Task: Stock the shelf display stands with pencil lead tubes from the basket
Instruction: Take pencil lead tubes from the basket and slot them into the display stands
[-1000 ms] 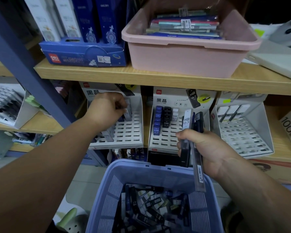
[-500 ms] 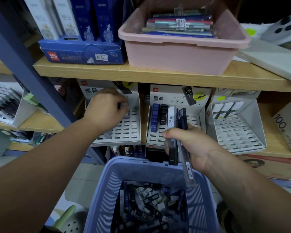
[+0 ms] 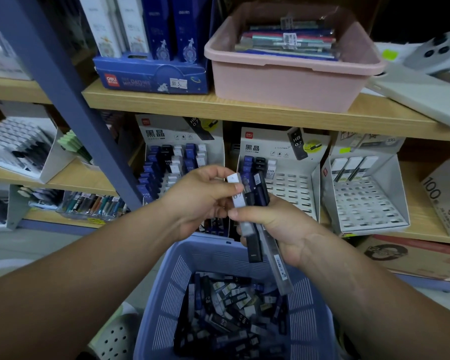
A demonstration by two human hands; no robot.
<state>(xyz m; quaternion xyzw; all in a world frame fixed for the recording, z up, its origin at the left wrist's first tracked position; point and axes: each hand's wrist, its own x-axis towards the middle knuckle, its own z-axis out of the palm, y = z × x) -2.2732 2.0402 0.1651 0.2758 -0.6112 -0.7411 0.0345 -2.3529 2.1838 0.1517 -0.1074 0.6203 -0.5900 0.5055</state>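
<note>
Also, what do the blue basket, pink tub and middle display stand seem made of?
Blue basket: moulded plastic, matte, with slotted walls. Pink tub: smooth plastic, soft sheen, rolled rim. Middle display stand: probably printed white cardboard, given folded sides and punched slots.

Single head-worn wide-angle view, facing forward and down
It looks from close above into a lavender slotted plastic basket (image 3: 166,294) at the frame's lower edge and straight onto the light wooden shelf boards (image 3: 244,110) just ahead
</note>
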